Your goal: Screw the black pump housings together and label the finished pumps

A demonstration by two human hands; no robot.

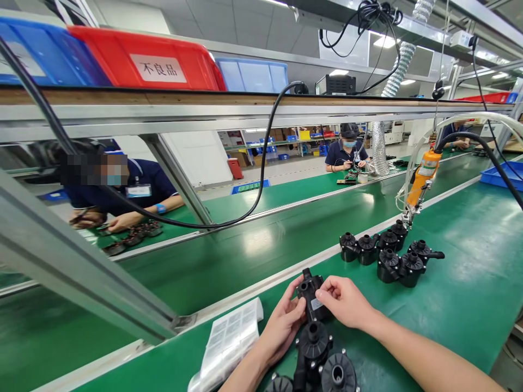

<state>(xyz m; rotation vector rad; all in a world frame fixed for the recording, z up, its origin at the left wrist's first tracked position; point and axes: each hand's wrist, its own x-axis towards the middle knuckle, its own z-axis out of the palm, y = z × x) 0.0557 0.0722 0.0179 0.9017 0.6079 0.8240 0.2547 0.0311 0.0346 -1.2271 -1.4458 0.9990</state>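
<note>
Several bins (102,51) hide their contents; fingers (297,311) hold a pump (311,295).

- Pump (309,288): black, chunky body, with a stubby pipe pointing away from the wearer and a round opening beside it. It is tilted, its labelled side turned up toward the wearer, between the left hand (285,320), which grips it, and the right hand (347,301), whose fingers are at its side. Its underside is hidden.
- Label (316,304): small, pale, lying on the pump's side; its print is too small to read.
</note>
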